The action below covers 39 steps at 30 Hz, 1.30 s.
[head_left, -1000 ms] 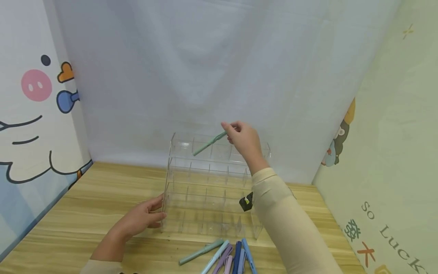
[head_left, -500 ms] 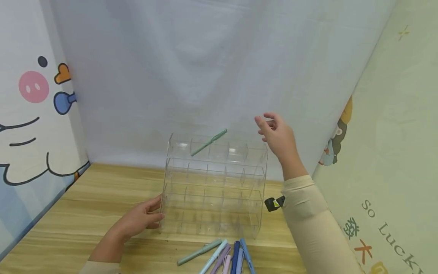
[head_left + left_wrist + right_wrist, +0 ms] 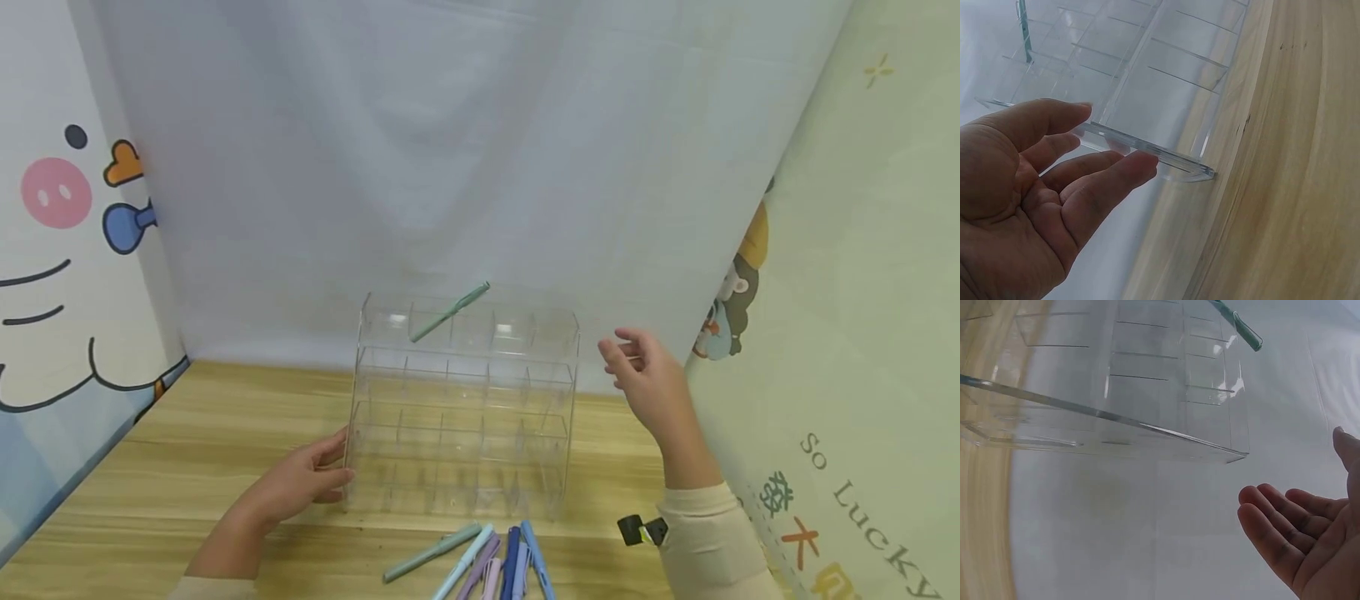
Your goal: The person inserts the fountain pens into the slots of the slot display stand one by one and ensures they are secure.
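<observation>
A clear acrylic tiered rack (image 3: pixel 457 458) with several compartments stands on the wooden table. A green pen (image 3: pixel 448 313) slants across its top tier, its upper end sticking out past the back edge. My left hand (image 3: pixel 296 483) rests against the rack's left side, low down. In the left wrist view, its thumb and fingertips (image 3: pixel 1141 164) touch the side panel, fingers loosely bent. To the right of the rack, my right hand (image 3: pixel 652 387) hangs apart from it, fingers relaxed. The right wrist view shows nothing in that hand.
In front of the rack several pens lie on the table, among them a grey-green pen (image 3: pixel 431 553), a dark blue pen (image 3: pixel 511 562) and a blue pen (image 3: pixel 538 560). A white cloth (image 3: pixel 450 150) hangs behind; printed panels flank both sides.
My right hand has let go of the green pen, leaving it on the top tier, and has moved right and down, away from the rack. My left hand stays at the rack's side.
</observation>
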Tool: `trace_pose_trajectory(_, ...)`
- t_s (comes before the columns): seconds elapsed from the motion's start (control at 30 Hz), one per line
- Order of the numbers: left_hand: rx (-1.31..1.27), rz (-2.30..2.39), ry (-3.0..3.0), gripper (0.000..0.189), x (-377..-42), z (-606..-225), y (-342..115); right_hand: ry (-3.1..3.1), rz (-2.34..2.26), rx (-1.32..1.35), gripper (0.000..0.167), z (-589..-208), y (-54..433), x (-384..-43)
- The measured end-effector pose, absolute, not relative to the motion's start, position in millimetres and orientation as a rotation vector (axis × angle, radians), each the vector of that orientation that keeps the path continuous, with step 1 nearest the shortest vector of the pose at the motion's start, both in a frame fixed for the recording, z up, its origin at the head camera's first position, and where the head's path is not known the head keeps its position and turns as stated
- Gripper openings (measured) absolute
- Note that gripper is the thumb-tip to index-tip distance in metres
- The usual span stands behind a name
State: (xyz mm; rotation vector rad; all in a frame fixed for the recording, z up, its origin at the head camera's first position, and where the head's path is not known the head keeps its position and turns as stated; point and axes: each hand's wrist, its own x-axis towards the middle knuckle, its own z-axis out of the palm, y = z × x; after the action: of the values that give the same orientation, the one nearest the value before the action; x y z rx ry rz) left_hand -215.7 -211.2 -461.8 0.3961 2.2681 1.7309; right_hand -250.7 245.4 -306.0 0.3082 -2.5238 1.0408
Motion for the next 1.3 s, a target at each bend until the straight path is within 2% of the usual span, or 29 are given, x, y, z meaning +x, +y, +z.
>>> trace_pose_trajectory(0.37,0.379,1.725,2.282,0.085,-217,-464,-212,-2.887,1.097,0.088,0.072,-362,257,-209)
trace_pose_trajectory(0.5,0.371,1.722,2.281,0.086,-216,-464,-212,-2.995,1.067,0.034,0.066,-380,251,-200)
trace_pose_trajectory(0.83,0.36,1.733,2.265,0.085,-215,-463,-210,-3.086,1.146,0.185,0.05,-411,243,-197)
trace_pose_trajectory(1.3,0.381,1.73,2.26,0.084,-216,-466,-213,-3.155,1.041,0.342,0.049,-440,233,-203)
